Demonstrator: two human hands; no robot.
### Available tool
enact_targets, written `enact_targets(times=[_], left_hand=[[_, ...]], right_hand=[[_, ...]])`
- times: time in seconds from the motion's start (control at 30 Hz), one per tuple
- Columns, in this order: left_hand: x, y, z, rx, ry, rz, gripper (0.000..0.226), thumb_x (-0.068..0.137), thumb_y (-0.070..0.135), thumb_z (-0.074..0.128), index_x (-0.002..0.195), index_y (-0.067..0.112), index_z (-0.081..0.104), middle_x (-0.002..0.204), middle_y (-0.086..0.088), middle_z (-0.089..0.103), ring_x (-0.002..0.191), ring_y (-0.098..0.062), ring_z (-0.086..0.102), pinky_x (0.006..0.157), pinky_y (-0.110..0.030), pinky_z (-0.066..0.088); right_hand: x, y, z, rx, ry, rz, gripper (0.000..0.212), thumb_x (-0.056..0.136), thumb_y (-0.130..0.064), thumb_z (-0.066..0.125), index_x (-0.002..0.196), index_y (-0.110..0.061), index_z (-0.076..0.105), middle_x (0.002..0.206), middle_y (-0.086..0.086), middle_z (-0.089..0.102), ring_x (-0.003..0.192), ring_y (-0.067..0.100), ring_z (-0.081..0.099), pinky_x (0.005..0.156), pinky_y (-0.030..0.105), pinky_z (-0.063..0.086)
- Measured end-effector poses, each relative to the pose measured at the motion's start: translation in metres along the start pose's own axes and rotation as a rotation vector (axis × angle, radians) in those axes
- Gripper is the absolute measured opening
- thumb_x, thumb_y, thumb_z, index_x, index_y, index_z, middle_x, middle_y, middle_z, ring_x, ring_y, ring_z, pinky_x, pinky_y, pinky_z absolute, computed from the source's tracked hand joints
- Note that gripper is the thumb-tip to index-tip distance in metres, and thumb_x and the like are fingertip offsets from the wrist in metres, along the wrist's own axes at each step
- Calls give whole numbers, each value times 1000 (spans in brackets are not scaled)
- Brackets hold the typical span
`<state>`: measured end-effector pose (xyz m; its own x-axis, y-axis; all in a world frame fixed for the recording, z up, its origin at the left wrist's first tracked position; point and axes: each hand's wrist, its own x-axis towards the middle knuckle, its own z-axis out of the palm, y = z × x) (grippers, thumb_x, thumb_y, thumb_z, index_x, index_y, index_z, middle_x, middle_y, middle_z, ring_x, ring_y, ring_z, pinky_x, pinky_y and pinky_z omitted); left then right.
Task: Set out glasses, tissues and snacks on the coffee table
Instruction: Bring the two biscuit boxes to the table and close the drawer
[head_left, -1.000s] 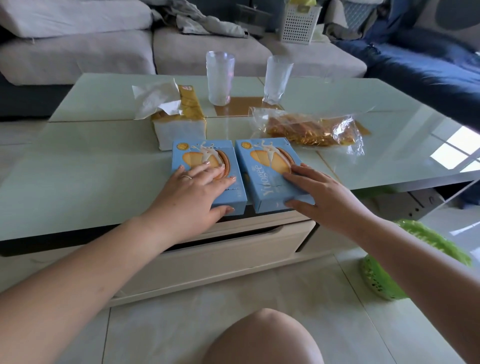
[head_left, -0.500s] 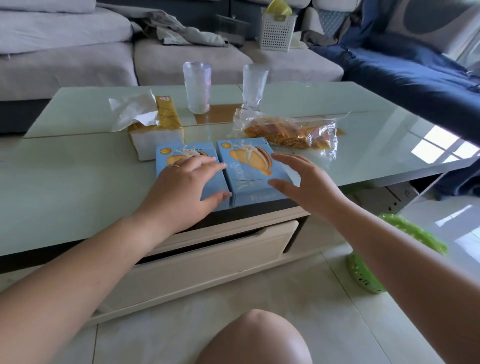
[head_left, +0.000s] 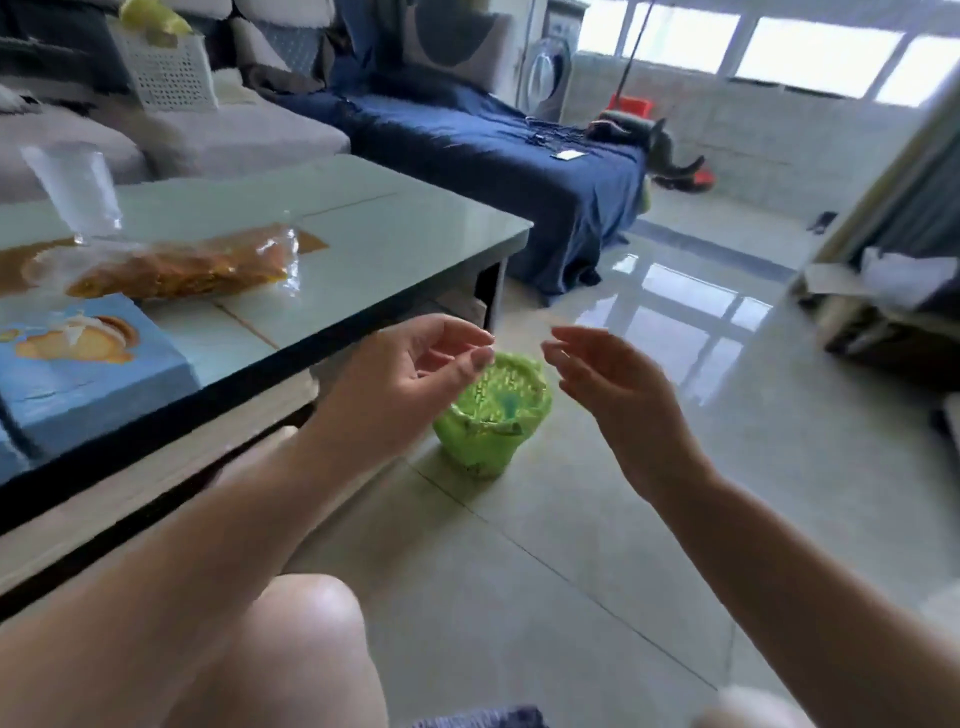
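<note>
A blue snack box (head_left: 88, 364) lies at the front edge of the pale green coffee table (head_left: 395, 234), at the far left of the view. Behind it rests a clear bag of orange snacks (head_left: 176, 265), and a clear glass (head_left: 75, 192) stands beyond the bag. My left hand (head_left: 400, 379) and my right hand (head_left: 618, 395) hang in the air to the right of the table, off its corner, palms facing each other. Both have loosely curved fingers and hold nothing. The tissue pack and the other glass are out of view.
A green bin (head_left: 491, 415) stands on the tiled floor beneath my hands. A grey sofa with a white basket (head_left: 166, 73) runs behind the table, and a blue-covered couch (head_left: 493, 150) lies to its right. My bare knee (head_left: 301, 654) fills the bottom.
Both hands have come off the blue boxes and drawn back past the table's right corner. The view has swung to the right, toward the floor and the bin.
</note>
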<state>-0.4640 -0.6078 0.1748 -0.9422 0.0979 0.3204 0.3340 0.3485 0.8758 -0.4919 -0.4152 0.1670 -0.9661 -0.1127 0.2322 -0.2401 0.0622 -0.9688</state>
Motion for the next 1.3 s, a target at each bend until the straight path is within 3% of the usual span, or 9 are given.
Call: enact_targets(times=[0.1, 0.2, 0.27, 0.43, 0.57, 0.7, 0.93, 1.13, 1.3], left_hand=[[16, 29, 81, -120, -141, 7, 29, 70, 49, 65, 92, 29, 68, 87, 2, 74, 81, -14, 69, 79, -30, 56], [24, 62, 171, -235, -298, -2, 7, 84, 22, 69, 90, 25, 66, 85, 0, 71, 73, -6, 67, 71, -17, 53], [20, 86, 230, -288, -416, 5, 12, 89, 12, 60, 91, 23, 65, 87, 0, 70, 71, -2, 66, 67, -14, 50], [-18, 129, 361, -375, -735, -107, 10, 93, 16, 55, 98, 18, 64, 91, 0, 68, 82, -12, 63, 84, -32, 46], [-49, 122, 444, -383, -977, -287, 13, 92, 22, 56, 102, 17, 63, 96, 1, 68, 88, -12, 64, 93, -37, 47], [-68, 98, 505, -406, -1131, -506, 28, 93, 27, 55, 118, 15, 60, 115, -1, 67, 105, -14, 63, 99, -39, 45], [-80, 60, 587, -255, -1310, -759, 54, 89, 35, 59, 137, 18, 42, 149, -6, 36, 131, -25, 43, 108, -46, 38], [-74, 40, 623, -247, -1363, -919, 56, 86, 41, 60, 134, 21, 37, 151, -4, 30, 123, -23, 49, 104, -46, 43], [-79, 48, 645, -286, -1404, -943, 55, 89, 41, 56, 138, 22, 38, 150, -5, 32, 123, -23, 50, 100, -40, 43]], right_hand=[[-41, 4, -89, -16, 175, 63, 19, 87, -8, 61, 99, -22, 64, 99, 2, 70, 96, 12, 65, 93, 28, 49], [-96, 7, -174, -35, 355, 121, 18, 88, -12, 61, 101, -23, 65, 107, 3, 70, 104, 13, 65, 96, 31, 49], [-142, 11, -224, -46, 472, 165, 18, 88, -14, 61, 103, -24, 64, 108, 0, 69, 105, 12, 65, 94, 29, 50], [-261, 41, -309, 77, 824, 312, 14, 89, -17, 60, 100, -24, 63, 109, 0, 68, 108, 14, 62, 93, 32, 47], [-323, 78, -332, 370, 1036, 414, 16, 93, -14, 52, 105, -20, 60, 106, 1, 66, 104, 15, 60, 85, 28, 46], [-352, 112, -334, 720, 1193, 497, 21, 94, -18, 51, 113, -13, 58, 108, 3, 64, 104, 16, 59, 98, 36, 40], [-350, 164, -347, 1149, 1268, 526, 48, 94, -33, 48, 137, -13, 39, 131, 5, 52, 113, 18, 53, 97, 35, 41], [-334, 186, -349, 1391, 1340, 378, 15, 91, -25, 56, 103, -16, 54, 116, 6, 54, 101, 18, 55, 98, 36, 42], [-336, 195, -355, 1509, 1367, 319, 7, 89, -17, 58, 96, -14, 59, 105, 6, 57, 107, 20, 56, 102, 39, 40]])
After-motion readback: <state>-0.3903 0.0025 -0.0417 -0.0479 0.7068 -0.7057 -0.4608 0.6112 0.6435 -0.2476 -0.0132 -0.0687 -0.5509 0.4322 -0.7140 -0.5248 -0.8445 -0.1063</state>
